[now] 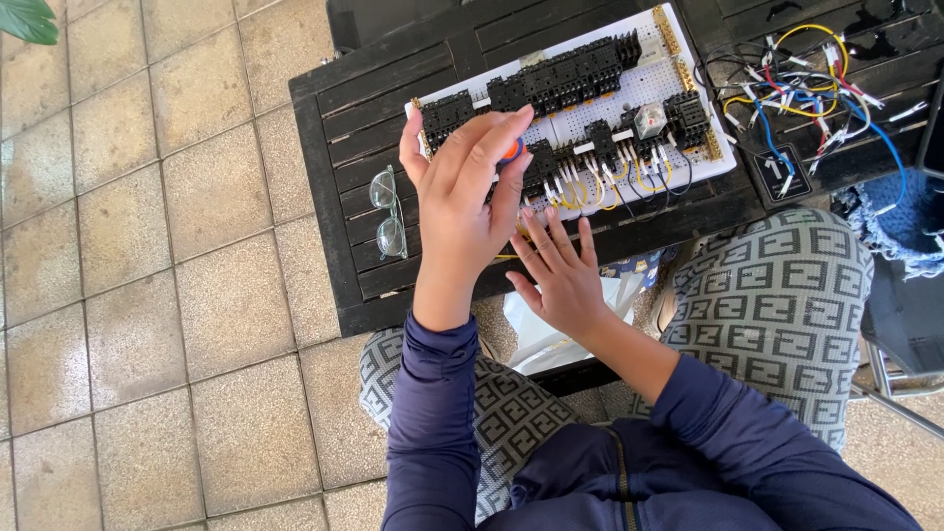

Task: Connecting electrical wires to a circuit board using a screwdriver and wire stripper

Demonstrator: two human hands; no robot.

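Tiled floor surrounds a dark slatted table (334, 147) bearing a white board (649, 93), where the left hand (462, 197) pinches an orange tool (511, 150) and the right hand (556, 265) lies flat, empty; I'd keep that tool upright, pressing gently among the yellow wires (590, 192).

The left hand (460, 211) covers most of a small orange-and-blue tool (511, 150) — only its tip shows, and its kind cannot be told. The hand also hides part of the white wiring board (629, 93), whose terminals are too small to read. The bundle of loose wires (806, 84) and the blue cloth (905, 221) run off the right edge — cut short.
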